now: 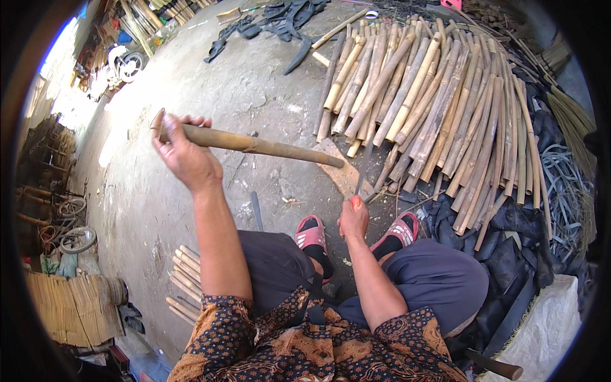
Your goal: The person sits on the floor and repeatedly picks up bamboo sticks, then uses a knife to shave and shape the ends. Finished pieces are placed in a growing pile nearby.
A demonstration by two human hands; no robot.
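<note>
A brown bamboo pole (pixel 254 144) slants across the middle, its left end in my left hand (pixel 184 153). My left thumb and fingers are around that end, slightly blurred. The pole's right end rests on or just over a flat wooden board (pixel 344 181) on the floor. My right hand (pixel 353 218) is closed round the orange-red handle of a long-bladed hand tool (pixel 365 167), a knife or a saw; I cannot tell which. Its blade points up and away, beside the board and near the pole's right end, apart from my left hand.
A large heap of cut bamboo poles (pixel 439 108) lies at the right, over black sheeting (pixel 515 219). Shorter bamboo pieces (pixel 186 280) lie left of my leg, near a dark flat blade (pixel 256 211). Black strips (pixel 280 25) lie far off; a white sack (pixel 541 325) is at the lower right.
</note>
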